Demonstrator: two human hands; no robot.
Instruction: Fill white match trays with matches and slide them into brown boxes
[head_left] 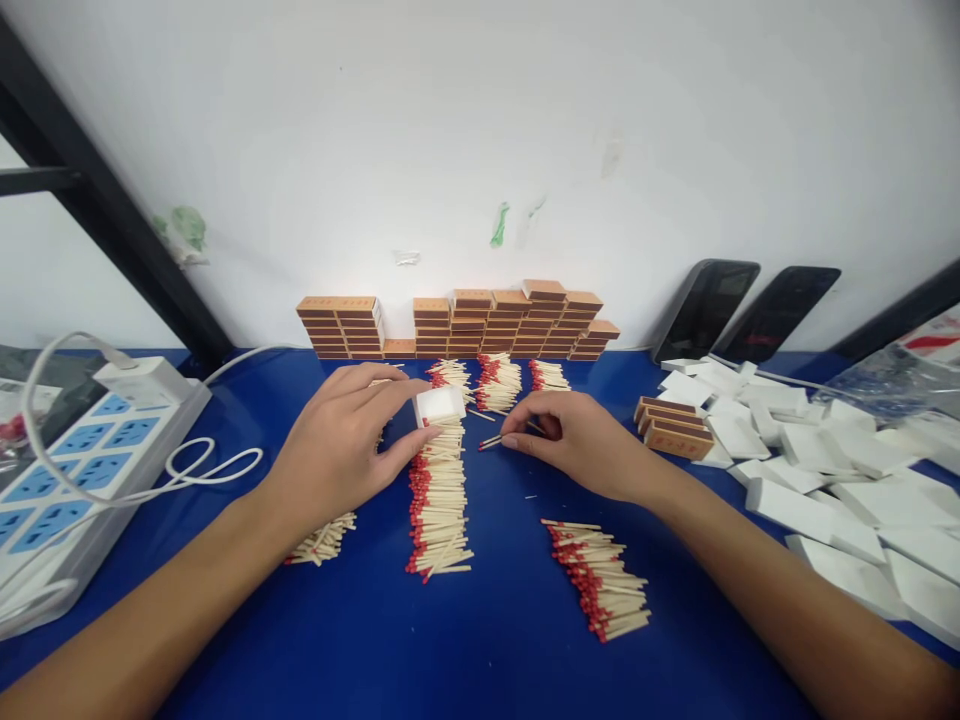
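My left hand point(341, 440) grips a small white matchbox tray point(441, 404) between thumb and fingers, over the top end of a long row of red-tipped matches point(441, 500). A few matches show inside the tray near my thumb. To the right, my right hand point(562, 435) pinches a couple of matches point(490, 441) between thumb and fingertips, their red heads pointing left. Another pile of matches point(600, 580) lies on the blue table below my right hand. More matches point(324, 540) stick out from behind my left wrist.
Stacked brown matchboxes point(517, 325) line the wall, with small match piles point(499, 380) before them. Several matchboxes point(673, 428) stand at right beside a heap of white trays point(847, 480). Two phones point(705, 308) lean on the wall. A power strip point(97, 470) with a white cable lies left.
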